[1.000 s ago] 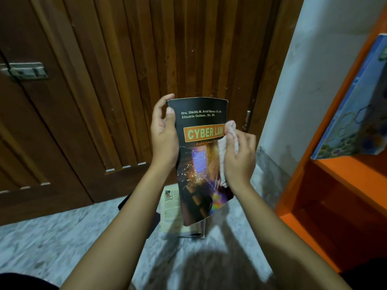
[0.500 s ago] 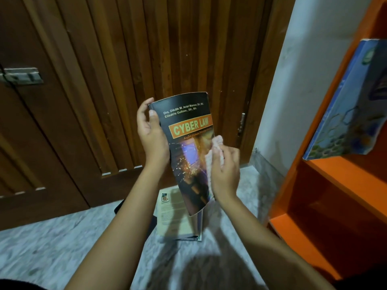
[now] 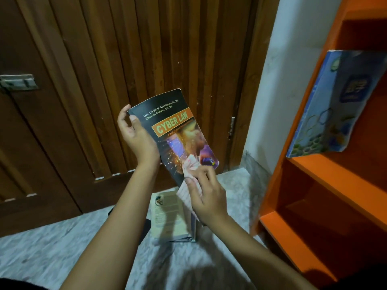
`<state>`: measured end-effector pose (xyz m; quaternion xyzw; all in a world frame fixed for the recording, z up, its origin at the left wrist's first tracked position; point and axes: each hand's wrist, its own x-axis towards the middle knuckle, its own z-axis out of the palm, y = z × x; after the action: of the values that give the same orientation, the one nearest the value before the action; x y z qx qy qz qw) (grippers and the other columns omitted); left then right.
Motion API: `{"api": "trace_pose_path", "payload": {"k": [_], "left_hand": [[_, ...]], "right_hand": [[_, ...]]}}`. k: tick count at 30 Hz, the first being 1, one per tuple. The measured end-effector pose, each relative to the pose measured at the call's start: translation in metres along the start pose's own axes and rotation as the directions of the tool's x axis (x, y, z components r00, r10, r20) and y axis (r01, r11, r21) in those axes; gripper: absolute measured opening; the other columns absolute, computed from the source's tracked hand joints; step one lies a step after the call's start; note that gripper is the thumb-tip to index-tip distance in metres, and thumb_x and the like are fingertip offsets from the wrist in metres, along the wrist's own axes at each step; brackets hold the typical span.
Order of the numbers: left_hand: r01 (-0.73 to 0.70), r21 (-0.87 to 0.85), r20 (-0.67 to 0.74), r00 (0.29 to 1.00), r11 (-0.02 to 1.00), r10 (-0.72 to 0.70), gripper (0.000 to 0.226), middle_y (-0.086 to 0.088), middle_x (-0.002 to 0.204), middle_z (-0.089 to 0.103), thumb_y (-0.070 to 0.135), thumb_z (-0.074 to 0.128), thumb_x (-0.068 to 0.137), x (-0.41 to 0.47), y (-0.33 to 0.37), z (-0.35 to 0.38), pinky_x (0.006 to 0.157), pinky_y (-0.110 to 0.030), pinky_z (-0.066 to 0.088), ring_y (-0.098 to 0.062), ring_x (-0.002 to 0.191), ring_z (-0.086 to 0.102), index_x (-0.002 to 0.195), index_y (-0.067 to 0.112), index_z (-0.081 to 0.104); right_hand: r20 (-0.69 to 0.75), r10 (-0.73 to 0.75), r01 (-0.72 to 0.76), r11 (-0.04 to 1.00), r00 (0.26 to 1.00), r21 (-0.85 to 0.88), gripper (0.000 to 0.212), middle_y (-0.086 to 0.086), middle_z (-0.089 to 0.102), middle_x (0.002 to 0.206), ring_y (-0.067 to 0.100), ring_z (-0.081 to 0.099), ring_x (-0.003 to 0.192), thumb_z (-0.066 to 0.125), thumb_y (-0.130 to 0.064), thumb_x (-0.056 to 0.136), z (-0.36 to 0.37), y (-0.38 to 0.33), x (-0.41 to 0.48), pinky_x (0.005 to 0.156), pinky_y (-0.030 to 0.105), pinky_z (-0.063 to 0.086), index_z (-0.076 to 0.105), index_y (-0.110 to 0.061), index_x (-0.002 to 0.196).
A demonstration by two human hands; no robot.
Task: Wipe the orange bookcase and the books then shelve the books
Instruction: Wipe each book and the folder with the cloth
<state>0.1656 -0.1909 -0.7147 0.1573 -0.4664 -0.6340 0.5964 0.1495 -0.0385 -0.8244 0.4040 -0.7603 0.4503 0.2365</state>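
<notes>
My left hand point(image 3: 138, 137) grips the left edge of a black "CYBER LAW" book point(image 3: 178, 130), holding it up and tilted in front of the wooden door. My right hand point(image 3: 206, 193) is closed on a pale pink-striped cloth point(image 3: 189, 178) pressed against the book's lower right corner. Below the hands a small stack of books point(image 3: 171, 216) lies on the marble floor, a pale back cover on top. The orange bookcase point(image 3: 326, 181) stands at the right, with a blue book point(image 3: 339, 101) leaning on its middle shelf.
A dark wooden slatted door point(image 3: 146, 49) with a metal latch point(image 3: 17, 81) fills the background. A white wall point(image 3: 293, 59) separates the door from the bookcase. The lower shelves of the bookcase hold nothing visible. Grey marble floor point(image 3: 52, 248) spreads to the left.
My right hand with the cloth has slid down the cover from beside the title to the lower corner. The book has tilted so its top leans left, and the view has shifted right.
</notes>
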Motion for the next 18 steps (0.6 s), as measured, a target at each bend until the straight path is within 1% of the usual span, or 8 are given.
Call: {"api": "trace_pose_path", "payload": {"k": [4,7,8,10,12,14,16,18], "left_hand": [[0.013,-0.048,0.159,0.987,0.999,-0.005,0.026,-0.002,0.11,0.053,0.009,0.037,0.101,-0.015,0.016,0.014,0.072,-0.018,0.052,-0.003,0.088,0.063,0.127,0.007,0.04],[0.037,-0.096,0.327,0.945,0.995,-0.003,0.025,0.0,0.109,0.053,0.007,0.035,0.1,-0.038,0.036,0.042,0.071,-0.016,0.052,0.001,0.086,0.064,0.125,0.007,0.038],[0.045,-0.115,0.375,0.927,0.992,0.002,0.026,0.001,0.107,0.054,0.007,0.035,0.1,-0.046,0.041,0.053,0.07,-0.015,0.052,0.002,0.085,0.064,0.126,0.006,0.038],[0.044,-0.144,0.457,0.889,0.989,0.027,0.029,0.002,0.105,0.055,0.006,0.035,0.1,-0.065,0.053,0.079,0.069,-0.014,0.052,0.002,0.085,0.065,0.129,0.002,0.037],[0.042,-0.179,0.519,0.853,0.983,0.058,0.026,0.002,0.106,0.055,0.006,0.035,0.1,-0.083,0.062,0.105,0.069,-0.015,0.052,0.0,0.085,0.064,0.126,0.005,0.038],[0.04,-0.21,0.567,0.819,0.977,0.089,0.023,0.003,0.106,0.054,0.005,0.034,0.1,-0.099,0.069,0.13,0.068,-0.016,0.053,0.0,0.084,0.064,0.123,0.008,0.039],[-0.035,-0.204,0.604,0.782,0.978,0.154,0.023,0.008,0.103,0.057,0.005,0.032,0.101,-0.115,0.07,0.154,0.066,-0.016,0.053,0.0,0.082,0.063,0.123,0.01,0.039],[-0.17,-0.176,0.635,0.733,0.97,0.244,0.024,0.02,0.094,0.062,0.007,0.031,0.102,-0.131,0.066,0.176,0.063,-0.02,0.053,0.001,0.078,0.063,0.124,0.015,0.037]], "right_hand": [[-0.078,0.252,-0.248,0.967,0.964,0.066,0.032,-0.005,0.044,0.111,0.005,0.047,0.085,0.044,-0.039,0.093,-0.027,0.013,0.024,0.062,0.013,0.038,0.058,-0.016,0.109],[-0.183,0.404,-0.357,0.902,0.896,0.242,0.026,0.008,0.047,0.124,0.014,0.05,0.106,0.052,-0.029,0.094,-0.068,0.026,0.051,0.08,0.0,0.035,0.058,-0.012,0.114],[-0.197,0.422,-0.361,0.889,0.885,0.282,0.025,0.008,0.049,0.127,0.016,0.05,0.112,0.053,-0.028,0.095,-0.086,0.03,0.06,0.089,0.003,0.034,0.058,-0.015,0.115],[-0.135,0.44,-0.358,0.844,0.888,0.399,0.028,0.002,0.052,0.13,0.015,0.049,0.12,0.053,-0.034,0.093,-0.12,0.044,0.072,0.1,0.022,0.039,0.054,-0.026,0.119],[-0.059,0.444,-0.354,0.782,0.894,0.513,0.038,-0.002,0.053,0.133,0.014,0.049,0.124,0.056,-0.04,0.085,-0.153,0.057,0.08,0.105,0.033,0.04,0.053,-0.031,0.122],[-0.048,0.474,-0.357,0.722,0.879,0.592,0.047,0.003,0.057,0.132,0.019,0.053,0.123,0.061,-0.038,0.079,-0.186,0.069,0.083,0.106,0.043,0.041,0.056,-0.026,0.124],[-0.084,0.508,-0.333,0.671,0.858,0.662,0.049,0.01,0.062,0.124,0.026,0.059,0.115,0.063,-0.03,0.078,-0.215,0.076,0.082,0.1,0.044,0.046,0.056,-0.017,0.125],[-0.137,0.517,-0.311,0.685,0.845,0.659,0.042,0.01,0.066,0.116,0.025,0.064,0.106,0.062,-0.024,0.079,-0.241,0.085,0.08,0.09,0.039,0.052,0.058,-0.017,0.121]]}}
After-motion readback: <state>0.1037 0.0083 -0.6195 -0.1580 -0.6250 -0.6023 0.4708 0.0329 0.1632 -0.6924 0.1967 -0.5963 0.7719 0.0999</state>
